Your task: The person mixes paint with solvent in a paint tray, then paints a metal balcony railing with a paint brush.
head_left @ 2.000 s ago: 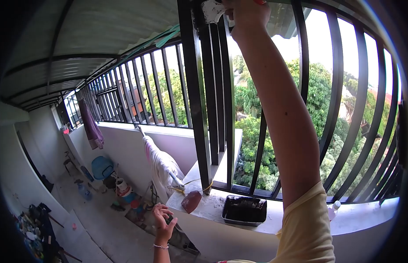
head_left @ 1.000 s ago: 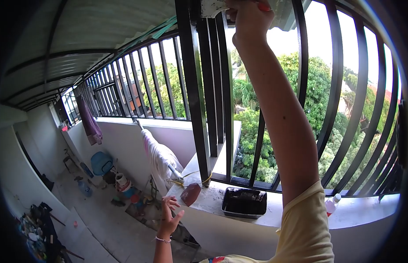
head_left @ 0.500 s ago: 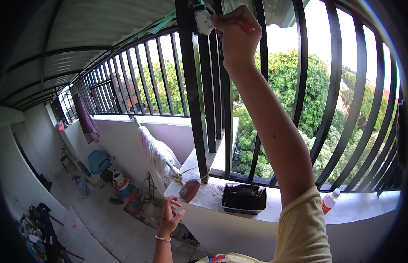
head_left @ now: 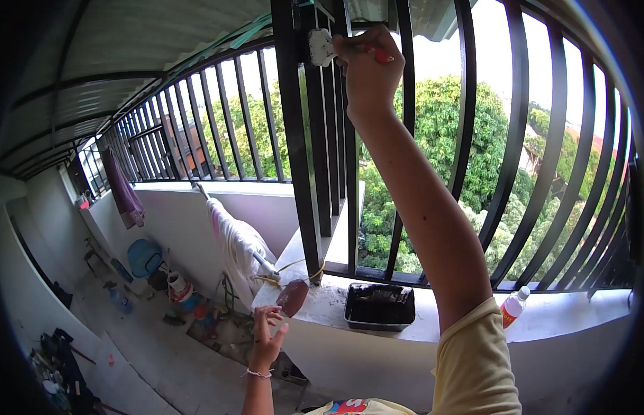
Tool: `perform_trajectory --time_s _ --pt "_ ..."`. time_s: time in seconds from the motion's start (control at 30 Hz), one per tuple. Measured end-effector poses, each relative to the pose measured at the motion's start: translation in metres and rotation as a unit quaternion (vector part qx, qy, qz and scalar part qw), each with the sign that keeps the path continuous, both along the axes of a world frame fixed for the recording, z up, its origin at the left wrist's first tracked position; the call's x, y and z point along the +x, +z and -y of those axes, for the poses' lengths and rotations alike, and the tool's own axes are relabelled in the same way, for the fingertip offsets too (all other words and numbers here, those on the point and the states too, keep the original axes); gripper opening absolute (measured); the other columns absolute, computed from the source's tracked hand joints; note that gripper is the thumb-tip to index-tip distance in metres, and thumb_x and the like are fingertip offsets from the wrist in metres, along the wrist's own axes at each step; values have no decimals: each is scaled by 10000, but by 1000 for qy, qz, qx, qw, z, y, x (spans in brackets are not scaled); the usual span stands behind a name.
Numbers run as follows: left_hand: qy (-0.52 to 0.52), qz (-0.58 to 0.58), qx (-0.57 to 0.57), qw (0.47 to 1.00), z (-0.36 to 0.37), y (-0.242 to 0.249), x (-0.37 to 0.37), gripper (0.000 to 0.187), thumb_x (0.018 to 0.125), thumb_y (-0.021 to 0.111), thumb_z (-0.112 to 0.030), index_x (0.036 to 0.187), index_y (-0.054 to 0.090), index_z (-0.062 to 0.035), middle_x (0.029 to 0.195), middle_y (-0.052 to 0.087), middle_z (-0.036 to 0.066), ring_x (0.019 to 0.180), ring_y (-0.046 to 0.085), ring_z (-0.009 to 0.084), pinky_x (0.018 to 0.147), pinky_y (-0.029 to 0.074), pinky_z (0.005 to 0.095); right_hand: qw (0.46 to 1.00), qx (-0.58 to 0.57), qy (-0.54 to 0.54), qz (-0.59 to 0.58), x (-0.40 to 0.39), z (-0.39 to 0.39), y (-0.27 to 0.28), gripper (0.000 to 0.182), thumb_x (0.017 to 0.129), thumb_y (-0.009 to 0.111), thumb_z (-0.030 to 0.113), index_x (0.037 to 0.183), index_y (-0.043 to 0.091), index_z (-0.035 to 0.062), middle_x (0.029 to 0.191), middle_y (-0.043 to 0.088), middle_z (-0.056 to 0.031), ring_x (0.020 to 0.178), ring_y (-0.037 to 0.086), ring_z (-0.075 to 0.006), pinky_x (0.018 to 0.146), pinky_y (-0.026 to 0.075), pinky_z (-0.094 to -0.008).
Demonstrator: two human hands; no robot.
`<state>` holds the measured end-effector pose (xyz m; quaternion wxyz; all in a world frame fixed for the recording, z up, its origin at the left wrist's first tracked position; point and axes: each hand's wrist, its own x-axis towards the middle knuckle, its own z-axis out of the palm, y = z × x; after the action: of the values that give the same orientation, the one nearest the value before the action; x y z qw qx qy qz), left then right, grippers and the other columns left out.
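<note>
right hand (head_left: 367, 69) pinches brush (head_left: 322, 47), bristles pressed to bar (head_left: 294, 138) | paint tray (head_left: 379, 306) on ledge (head_left: 578, 318) below grip, in dipping reach | left hand (head_left: 266, 335) spread, empty, low, likely for balance

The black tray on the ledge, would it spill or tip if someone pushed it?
The black tray looks low and wide, sitting flat on the ledge, so it would probably slide rather than tip. It seems to hold dark, wet stuff, likely paint, which might slop over. It sits near the ledge's inner edge, so a hard push could knock it off.
</note>
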<state>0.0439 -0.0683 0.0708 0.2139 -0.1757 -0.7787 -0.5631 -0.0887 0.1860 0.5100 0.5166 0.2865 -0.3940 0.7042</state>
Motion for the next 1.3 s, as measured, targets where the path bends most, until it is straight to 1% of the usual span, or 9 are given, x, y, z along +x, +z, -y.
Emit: perform_trajectory --time_s 0.27,0.33,0.43,0.63,0.7,0.87,1.07,1.13,1.3 --pt "-10 -4 -11 1000 2 -4 -3 422 848 671 -45 1248 545 -92 1184 510 56 980 591 158 856 447 323 993 -66 96 -35 47 -11 -14 263 776 767 -95 753 551 53 731 645 -48 640 604 -123 572 490 -257" --pt "-6 -7 -10 1000 4 -1 -7 421 848 674 -45 1246 547 -93 1181 509 56 979 593 158 854 448 323 992 -75 91 -51 42 -10 -8 253 765 780 -85 744 566 49 724 629 -36 648 588 -120 616 480 -255" --pt "-23 -9 -4 1000 -4 6 -4 407 860 681 -55 1244 556 -99 1175 503 53 984 599 149 852 451 323 995 -41 -64 -72 14 -4 0 219 719 783 -71 712 592 35 718 585 -29 719 552 -134 707 444 -294" --pt "-27 -10 -25 999 -8 8 -2 414 864 681 -61 1256 554 -100 1187 502 56 991 599 152 857 451 321 999 -17 -23 -13 -3 12 -20 183 698 761 -39 709 596 38 758 592 -47 751 547 -143 737 440 -297" --pt "-27 -8 -20 999 -7 4 1 413 865 679 -62 1257 554 -100 1191 502 57 993 597 153 859 451 321 1000 -20 -10 13 4 14 -36 167 702 709 -82 707 597 41 769 602 -38 741 544 -139 749 446 -296" --pt "-27 10 4 1000 -6 3 6 407 871 667 -70 1261 551 -99 1197 499 55 1001 589 152 867 451 322 997 -13 22 72 28 19 -88 268 803 750 -82 749 545 83 835 669 -30 730 545 -80 687 426 -252" --pt "-35 18 9 999 -13 -2 7 403 879 657 -84 1267 551 -93 1212 502 56 998 592 148 854 459 321 967 -122 160 155 54 24 -157 263 825 721 -117 798 524 55 969 633 -104 817 591 -125 729 470 -256" --pt "-31 22 13 999 -17 -1 8 407 872 660 -76 1264 552 -92 1215 504 53 993 595 144 848 460 316 959 -132 164 190 57 22 -185 253 845 727 -90 816 529 64 1036 618 -123 783 557 -99 683 436 -241" --pt "-34 18 23 999 -20 -9 5 388 865 661 -63 1241 567 -88 1201 511 48 972 601 138 834 460 307 934 -188 176 248 52 23 -250 300 847 720 -98 790 492 88 879 617 -65 781 553 -107 682 424 -254"
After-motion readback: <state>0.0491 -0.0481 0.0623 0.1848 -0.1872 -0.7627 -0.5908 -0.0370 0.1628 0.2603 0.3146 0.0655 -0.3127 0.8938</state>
